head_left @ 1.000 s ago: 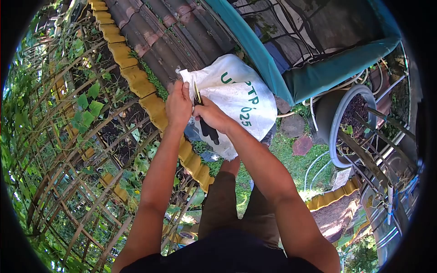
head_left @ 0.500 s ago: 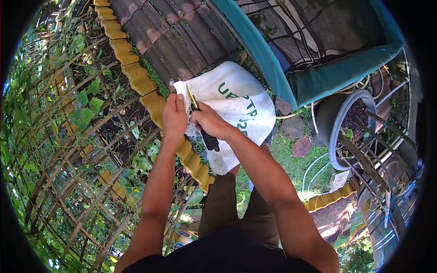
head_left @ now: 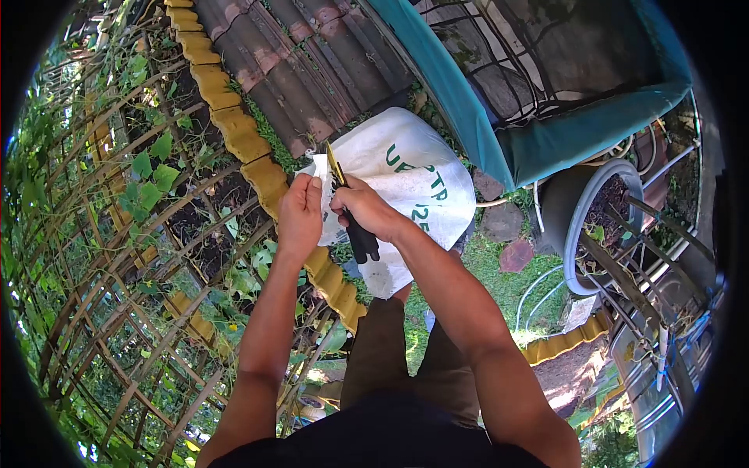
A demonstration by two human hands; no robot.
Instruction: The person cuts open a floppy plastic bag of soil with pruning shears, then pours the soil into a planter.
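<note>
Over the yellow edging (head_left: 257, 168) I see my left hand (head_left: 300, 214) pinching the white sack (head_left: 406, 183); my right hand (head_left: 363, 207) fingers grip the knife (head_left: 349, 210).

right hand (head_left: 363, 209) gripping knife (head_left: 361, 243), white sack (head_left: 425, 175)

Hard daylight is cast from above, and the scene is brightly exposed. The white sack (head_left: 413, 175) at 12 o'clock is pushed close to glare, though its green print is kept legible. Crossed dark lines are laid inside the teal tarpaulin (head_left: 546, 132) at 1 o'clock; shadow or mesh cannot be told. A sunlit soil patch (head_left: 573, 374) at 4 o'clock is nearly washed out, while the dark shirt (head_left: 390, 437) at 6 o'clock is lost in shade. The centre is rendered sharply, the knife (head_left: 363, 243) included. The frame is ringed in black by a fisheye lens, and the bamboo trellis (head_left: 117, 296) at 9 o'clock is dappled, bent and softened toward the rim.
</note>
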